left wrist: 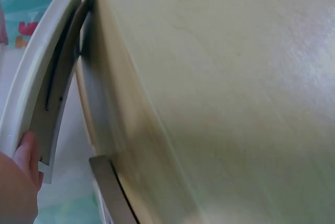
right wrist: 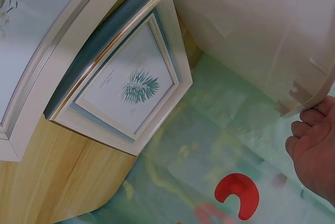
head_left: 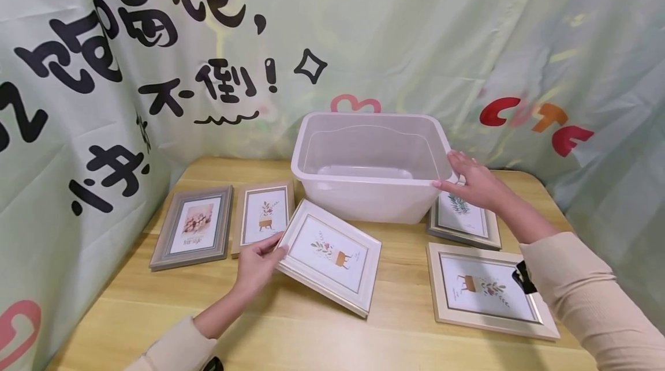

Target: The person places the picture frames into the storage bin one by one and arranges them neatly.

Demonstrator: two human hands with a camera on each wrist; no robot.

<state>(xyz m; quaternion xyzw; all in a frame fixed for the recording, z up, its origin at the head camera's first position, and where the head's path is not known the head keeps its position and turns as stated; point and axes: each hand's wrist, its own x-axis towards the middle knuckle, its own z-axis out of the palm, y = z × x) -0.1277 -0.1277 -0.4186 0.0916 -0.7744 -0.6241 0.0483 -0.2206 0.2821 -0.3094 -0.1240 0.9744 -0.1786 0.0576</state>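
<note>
My left hand (head_left: 257, 266) pinches the left corner of a white picture frame (head_left: 332, 253) with a potted-plant print. The frame tilts above the table in front of a pale plastic storage bin (head_left: 363, 201). From the left wrist view, the back of the held frame (left wrist: 55, 93) shows, with the table below it. At the bin's right side, my right hand (head_left: 475, 185) grips the rim, its fingers curled under the edge in the right wrist view. No objects show on the visible part of the bin's floor.
On the left lie a grey-brown picture frame (head_left: 161, 247) and a light wood one (head_left: 238, 227). To the right are a leaf-print frame (head_left: 464, 215), partly behind the bin and hand, and a cream frame (head_left: 490, 290). A printed curtain (head_left: 395, 30) hangs behind the wooden table (head_left: 312, 336).
</note>
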